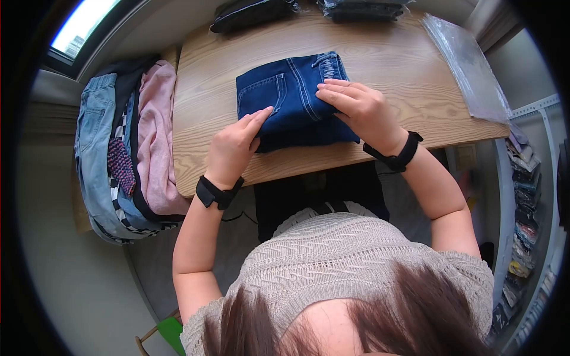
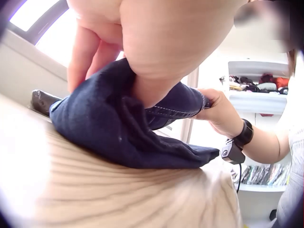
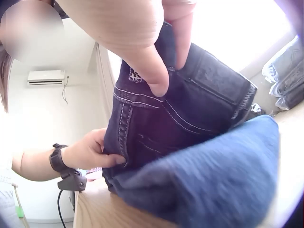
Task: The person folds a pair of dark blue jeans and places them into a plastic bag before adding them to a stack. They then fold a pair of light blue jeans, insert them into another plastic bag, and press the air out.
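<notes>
A folded pair of dark blue jeans (image 1: 291, 101) with pale stitching lies near the front edge of the wooden table, its upper layer raised off the fold below. My left hand (image 1: 233, 145) grips the near left part, and its thumb sinks into the denim in the left wrist view. At the right, my right hand (image 1: 369, 113) pinches the upper layer near the waist between thumb and fingers, as the right wrist view shows. In that view the lower fold (image 3: 223, 175) bulges out beneath the lifted layer.
Left of the wooden table (image 1: 404, 77) hang light blue jeans (image 1: 95, 118) and a pink garment (image 1: 157, 113). Dark bagged packets (image 1: 252, 15) lie at the far edge. Clear plastic bags (image 1: 466, 65) lie at the right edge, by a shelf (image 1: 522, 202) of packed items.
</notes>
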Available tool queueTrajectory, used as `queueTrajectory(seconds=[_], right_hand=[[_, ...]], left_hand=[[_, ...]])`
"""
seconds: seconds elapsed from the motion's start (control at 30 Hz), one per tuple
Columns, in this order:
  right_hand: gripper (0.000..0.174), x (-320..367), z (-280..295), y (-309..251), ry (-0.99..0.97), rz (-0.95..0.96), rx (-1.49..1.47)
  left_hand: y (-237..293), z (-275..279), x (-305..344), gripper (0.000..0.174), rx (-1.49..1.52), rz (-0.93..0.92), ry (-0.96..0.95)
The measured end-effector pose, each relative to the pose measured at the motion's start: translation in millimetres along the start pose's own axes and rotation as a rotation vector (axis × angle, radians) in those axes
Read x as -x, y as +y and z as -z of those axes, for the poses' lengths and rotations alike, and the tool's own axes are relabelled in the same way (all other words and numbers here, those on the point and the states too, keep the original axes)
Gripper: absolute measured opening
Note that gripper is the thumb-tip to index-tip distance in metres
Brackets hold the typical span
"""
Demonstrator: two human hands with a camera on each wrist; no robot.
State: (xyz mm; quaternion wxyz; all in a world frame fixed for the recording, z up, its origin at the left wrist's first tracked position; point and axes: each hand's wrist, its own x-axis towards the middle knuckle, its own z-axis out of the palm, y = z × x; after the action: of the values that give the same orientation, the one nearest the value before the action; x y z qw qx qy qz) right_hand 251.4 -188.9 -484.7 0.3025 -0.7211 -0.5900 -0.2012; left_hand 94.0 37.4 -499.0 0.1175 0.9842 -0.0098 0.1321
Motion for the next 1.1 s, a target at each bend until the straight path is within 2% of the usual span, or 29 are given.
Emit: queueTrajectory(seconds=[0.07, 0.13, 0.23, 0.27, 0.37, 0.5, 0.57, 0.6, 0.67, 0.73, 0.8, 0.83, 0.87, 0.93, 1.0, 1.07, 1.1], right_hand=[[0.037, 8.9, -1.7, 4.3, -0.007, 0.048, 0.059], [0.036, 21.1, -2.1, 7.7, -0.017, 0.095, 0.116], [0.047, 43.4, -2.8, 6.9, -0.269, 0.018, 0.053], [0.047, 50.3, -0.6, 6.6, -0.272, 0.018, 0.052], [0.064, 52.9, 17.3, 0.7, -0.571, -0.109, -0.024], [0.059, 35.6, 24.2, -17.7, -0.488, -0.15, 0.089], [0.058, 44.6, 6.1, -17.0, -0.583, -0.337, 0.181], [0.058, 47.5, 4.4, -13.7, -0.573, -0.338, 0.192], [0.059, 49.6, 7.8, -4.1, -0.581, -0.448, -0.21], [0.059, 50.1, 21.9, 8.9, -0.591, -0.482, -0.271], [0.06, 53.5, 45.7, 32.3, -0.364, -0.579, -0.417], [0.06, 58.1, 61.6, 46.3, -0.306, -0.587, -0.21], [0.06, 66.7, 77.0, 67.0, -0.287, -0.612, -0.148], [0.059, 90.1, 105.1, 120.8, -0.216, -0.83, 0.156], [0.055, 113.2, 121.8, 173.3, -0.202, -1.125, 0.533], [0.051, 129.3, 141.0, 207.6, -0.317, -1.26, 0.794], [0.051, 137.6, 148.0, 223.0, -0.308, -1.254, 0.804]], left_hand=[[4.6, -5.3, 1.4, 0.065, -0.035, -0.044, 0.042], [9.2, -10.9, 2.7, 0.067, -0.309, -0.129, 0.079], [13.3, -14.6, 8.4, 0.069, -0.405, -0.126, -0.006], [13.9, -15.6, 9.5, 0.07, -0.447, -0.135, -0.033], [11.8, -15.7, 11.0, 0.073, -0.435, -0.151, -0.079], [15.6, -11.1, 8.0, 0.074, -0.458, -0.15, -0.134], [17.3, -10.0, 8.3, 0.075, -0.444, -0.139, -0.168], [20.1, -7.1, 8.8, 0.075, -0.448, -0.147, -0.157], [27.1, -0.1, 11.5, 0.071, -0.403, -0.137, -0.234], [37.8, 4.0, 16.1, 0.069, -0.283, -0.107, -0.253], [44.9, 3.5, 20.3, 0.07, -0.256, -0.087, -0.256], [47.8, 2.4, 20.8, 0.071, -0.281, -0.086, -0.258], [49.0, 1.3, 21.4, 0.071, -0.305, -0.086, -0.255], [49.7, 0.9, 21.8, 0.072, -0.365, -0.096, -0.283], [52.9, 4.9, 19.6, 0.072, -0.374, -0.1, -0.304], [55.7, 8.9, 18.2, 0.072, -0.339, -0.095, -0.283], [56.1, 9.1, 17.7, 0.072, -0.336, -0.09, -0.291]])
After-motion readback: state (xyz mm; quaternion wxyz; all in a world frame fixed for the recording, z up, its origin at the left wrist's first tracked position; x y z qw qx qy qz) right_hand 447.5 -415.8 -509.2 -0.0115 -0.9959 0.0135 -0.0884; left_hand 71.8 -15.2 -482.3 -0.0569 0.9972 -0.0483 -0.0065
